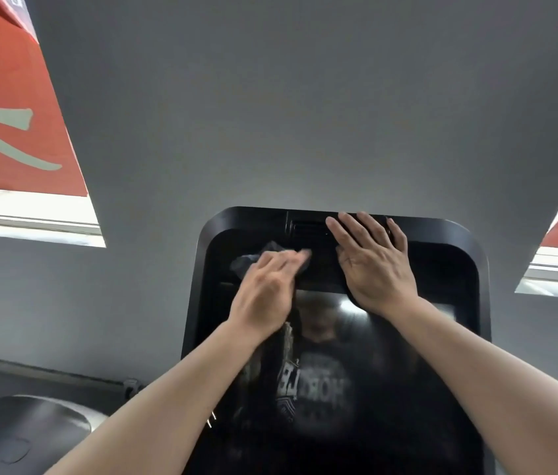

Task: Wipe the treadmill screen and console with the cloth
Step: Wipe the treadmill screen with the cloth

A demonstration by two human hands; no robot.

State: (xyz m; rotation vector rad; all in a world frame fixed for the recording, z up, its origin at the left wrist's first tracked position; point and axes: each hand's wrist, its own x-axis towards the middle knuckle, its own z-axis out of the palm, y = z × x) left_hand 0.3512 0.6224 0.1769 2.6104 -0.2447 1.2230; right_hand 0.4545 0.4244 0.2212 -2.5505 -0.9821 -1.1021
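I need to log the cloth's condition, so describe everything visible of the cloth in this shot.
The cloth is dark grey and looks thin and soft, crumpled into a loose wad rather than folded. Only part shows: it bulges out above and left of the left hand, whose blurred fingers press it to the black upper panel of the treadmill console, left of the vent slats and above the glossy screen. The right hand does not touch it.
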